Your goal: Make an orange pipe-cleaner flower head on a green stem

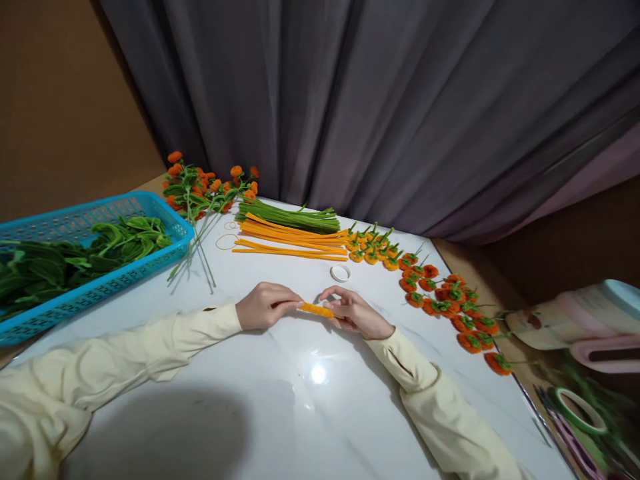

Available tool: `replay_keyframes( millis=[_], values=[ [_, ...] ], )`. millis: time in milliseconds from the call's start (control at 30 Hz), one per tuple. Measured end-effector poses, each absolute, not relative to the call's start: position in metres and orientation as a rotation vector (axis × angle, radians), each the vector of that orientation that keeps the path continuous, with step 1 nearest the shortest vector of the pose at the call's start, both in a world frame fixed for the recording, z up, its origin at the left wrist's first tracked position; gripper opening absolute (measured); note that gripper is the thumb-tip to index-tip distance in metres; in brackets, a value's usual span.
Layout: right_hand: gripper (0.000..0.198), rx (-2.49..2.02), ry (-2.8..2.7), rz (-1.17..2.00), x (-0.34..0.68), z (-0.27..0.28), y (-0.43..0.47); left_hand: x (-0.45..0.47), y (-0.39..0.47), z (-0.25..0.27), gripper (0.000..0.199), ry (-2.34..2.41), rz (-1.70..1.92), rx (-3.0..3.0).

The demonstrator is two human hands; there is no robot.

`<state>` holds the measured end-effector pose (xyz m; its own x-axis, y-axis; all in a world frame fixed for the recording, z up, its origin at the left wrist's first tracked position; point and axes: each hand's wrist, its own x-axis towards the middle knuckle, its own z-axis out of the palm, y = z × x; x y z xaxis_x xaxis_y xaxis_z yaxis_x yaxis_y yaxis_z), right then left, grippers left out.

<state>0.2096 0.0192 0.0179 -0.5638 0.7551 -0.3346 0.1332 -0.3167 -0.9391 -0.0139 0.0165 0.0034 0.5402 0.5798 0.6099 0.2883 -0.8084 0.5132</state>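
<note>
Between my two hands a short piece of yellow-orange pipe cleaner (316,309), wavy along its length, is held just above the white table. My left hand (266,305) pinches its left end between thumb and fingers. At its right end, my right hand (357,312) grips it with thumb and fingertips, the index finger raised and bent. A small white ring (341,273) lies just beyond my right hand. Farther back, straight orange pipe cleaners (293,235) lie in a bundle, with green pipe cleaners (290,217) behind them.
A blue basket (125,270) of green leaves stands at left. Finished orange flowers (200,183) lie at the back left. Yellow flower heads (373,243) and orange-red ones (447,300) line the right side. Green tape (580,410), pliers (570,437) and a large cup (560,317) sit beyond the right edge.
</note>
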Motion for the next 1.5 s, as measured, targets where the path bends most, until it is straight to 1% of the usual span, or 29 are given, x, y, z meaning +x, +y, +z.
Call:
replay_keyframes(
  millis=[200, 367, 500, 733, 900, 1100, 1200, 1333, 1500],
  values=[
    [0.028, -1.229, -1.468, 1.931, 0.207, 0.018, 0.016, -0.013, 0.017, 0.004, 0.021, 0.745, 1.154, 2.459],
    [0.034, -1.308, -1.403, 1.898, 0.203, 0.021, 0.014, -0.013, 0.017, 0.003, 0.021, 0.755, 1.150, 2.448],
    [0.037, -1.308, -1.398, 1.909, 0.202, 0.021, 0.014, -0.013, 0.017, 0.003, 0.021, 0.747, 1.158, 2.464],
    [0.035, -1.289, -1.406, 1.932, 0.205, 0.016, 0.017, -0.013, 0.015, 0.003, 0.021, 0.665, 1.205, 2.551],
    [0.039, -1.187, -1.460, 1.982, 0.210, 0.016, 0.021, -0.016, 0.016, 0.000, 0.021, 0.561, 1.206, 2.738],
    [0.044, -1.156, -1.511, 2.029, 0.214, 0.025, 0.023, -0.021, 0.017, 0.003, 0.031, 0.363, 1.097, 3.042],
    [0.046, -1.171, -1.432, 2.016, 0.213, 0.026, 0.022, -0.019, 0.017, 0.002, 0.027, 0.450, 1.117, 2.956],
    [0.045, -1.183, -1.253, 1.926, 0.210, 0.023, 0.021, -0.014, 0.018, 0.001, 0.019, 0.709, 1.165, 2.628],
    [0.044, -1.207, -1.201, 1.754, 0.206, 0.016, 0.017, -0.011, 0.024, 0.002, 0.022, 0.988, 1.147, 2.313]
  ],
)
